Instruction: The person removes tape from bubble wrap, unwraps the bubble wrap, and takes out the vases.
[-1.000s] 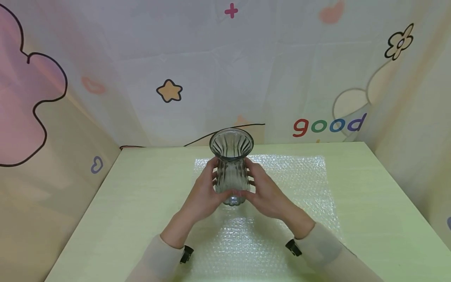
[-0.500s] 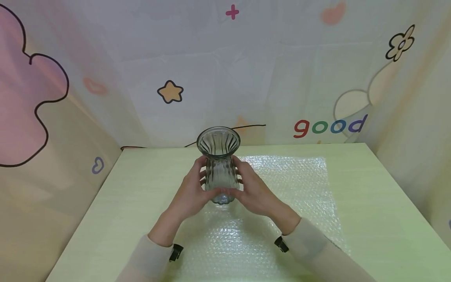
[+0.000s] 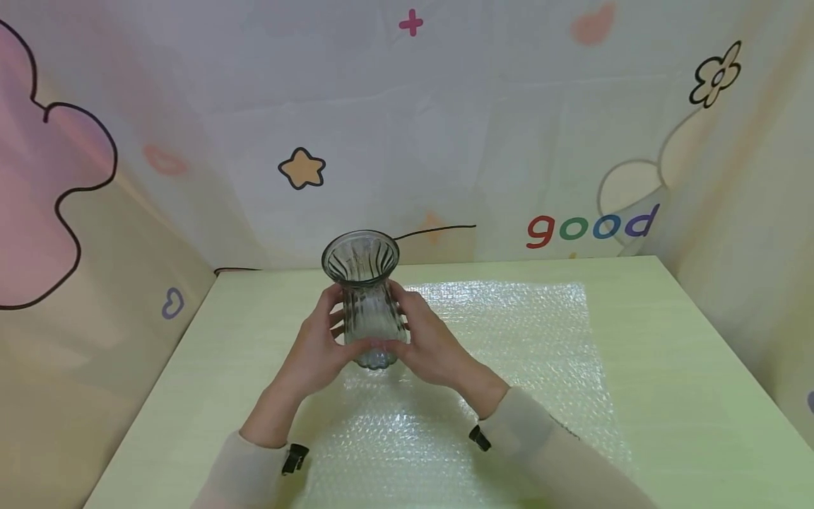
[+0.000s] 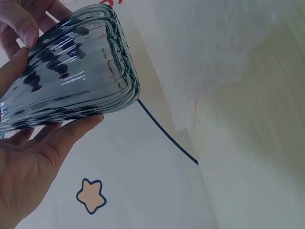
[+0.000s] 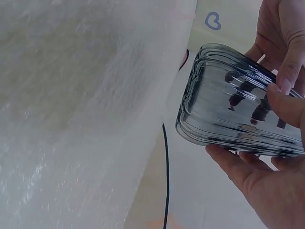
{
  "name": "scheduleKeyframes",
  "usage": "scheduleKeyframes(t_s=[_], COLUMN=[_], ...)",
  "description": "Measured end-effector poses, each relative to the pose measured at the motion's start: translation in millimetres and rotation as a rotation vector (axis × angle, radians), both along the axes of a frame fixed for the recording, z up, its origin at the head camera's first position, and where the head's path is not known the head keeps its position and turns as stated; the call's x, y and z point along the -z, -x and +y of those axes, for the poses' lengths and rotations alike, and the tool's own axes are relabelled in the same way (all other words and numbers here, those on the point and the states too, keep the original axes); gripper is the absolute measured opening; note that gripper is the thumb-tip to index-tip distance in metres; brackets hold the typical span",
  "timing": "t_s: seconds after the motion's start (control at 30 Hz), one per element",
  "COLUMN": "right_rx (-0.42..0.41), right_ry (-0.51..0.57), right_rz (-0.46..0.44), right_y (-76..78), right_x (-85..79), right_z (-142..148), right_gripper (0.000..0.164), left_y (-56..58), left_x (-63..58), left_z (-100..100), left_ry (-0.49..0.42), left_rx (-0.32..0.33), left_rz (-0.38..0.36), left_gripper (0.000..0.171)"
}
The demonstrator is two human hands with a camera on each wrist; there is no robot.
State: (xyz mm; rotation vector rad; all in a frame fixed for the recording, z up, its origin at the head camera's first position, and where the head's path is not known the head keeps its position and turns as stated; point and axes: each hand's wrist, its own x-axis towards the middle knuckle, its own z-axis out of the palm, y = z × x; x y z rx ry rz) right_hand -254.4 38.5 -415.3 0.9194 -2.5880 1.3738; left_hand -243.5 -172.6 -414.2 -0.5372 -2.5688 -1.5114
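Observation:
A clear, smoky-tinted glass vase with fluted sides and a flared rim is held upright between both hands. My left hand grips its left side, fingers spread round the back. The right hand grips the opposite side the same way, and the two thumbs meet across the front near the base. In the left wrist view the vase shows its base raised over the table, with fingers along its underside. The right wrist view shows the vase between both hands, dark finger shapes visible through the glass.
A sheet of bubble wrap lies flat on the pale green table, below and right of the vase. A printed cloth backdrop rises behind the table and along both sides.
Both hands have moved the vase to the left, from over the middle of the bubble wrap toward its left edge. The grip looks the same.

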Motion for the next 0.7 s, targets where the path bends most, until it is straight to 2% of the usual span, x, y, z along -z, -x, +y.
scheduleKeyframes(t_s=[0.23, 0.47, 0.7], right_rx=[0.006, 0.03, 0.038], right_ry=[0.009, -0.016, -0.012], right_rz=[0.029, 0.041, 0.005], right_y=[2.2, 4.7, 7.1], right_x=[2.2, 1.2, -1.9], right_z=[-12, -24, -33], right_gripper=[0.091, 0.09, 0.091], left_y=[1.2, 2.0, 0.9], left_x=[1.6, 0.5, -5.0], left_z=[-9, -13, -15], left_ry=[-0.004, 0.03, 0.025], left_rx=[-0.035, -0.116, -0.157], left_rz=[0.006, 0.022, 0.045], left_gripper=[0.092, 0.093, 0.095])
